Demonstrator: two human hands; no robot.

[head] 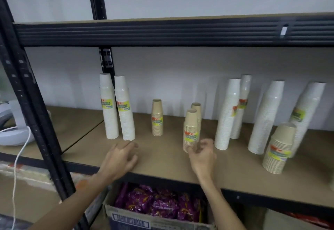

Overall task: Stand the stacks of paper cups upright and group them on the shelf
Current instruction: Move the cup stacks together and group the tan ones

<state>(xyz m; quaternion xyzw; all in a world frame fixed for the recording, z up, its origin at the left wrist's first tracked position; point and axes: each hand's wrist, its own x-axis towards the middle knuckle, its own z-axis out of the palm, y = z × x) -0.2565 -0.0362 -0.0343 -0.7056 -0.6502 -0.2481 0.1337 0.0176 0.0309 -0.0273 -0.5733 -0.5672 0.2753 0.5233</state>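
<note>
- Reaching in from the near edge, both hands worked over the front of the shelf (162, 159), low enough to meet the bases of the cup stacks.
- A cardboard box (144, 220) of purple packets (159, 202) sat on the level below and took no part in the task.
- The left hand (120, 159) was loosely spread and held nothing; its fingertips lay just in front of the base of a tall white stack (124, 108), probably placed to steady or shift that stack.
- The right hand (203, 154) was half curled, with thumb and fingers at the base of a short brown stack (190, 130). Whether it gripped the stack or only touched it could not be told.
- A wide brown stack (279, 148) stood at the front right, near the edge and apart from the other brown cups.
- A second white stack (108, 107) stood beside the first at the left upright post (106, 58), forming one group.
- A single brown stack (157, 117) stood alone mid-shelf, and another brown stack (197, 112) stood close behind the one at the right hand.
- Four white stacks stood farther right: two close together (227, 116) (242, 107), then one leaning (265, 117), then another leaning (307, 114).
- All stacks were on end, so grouping by colour appeared to be the remaining work.
</note>
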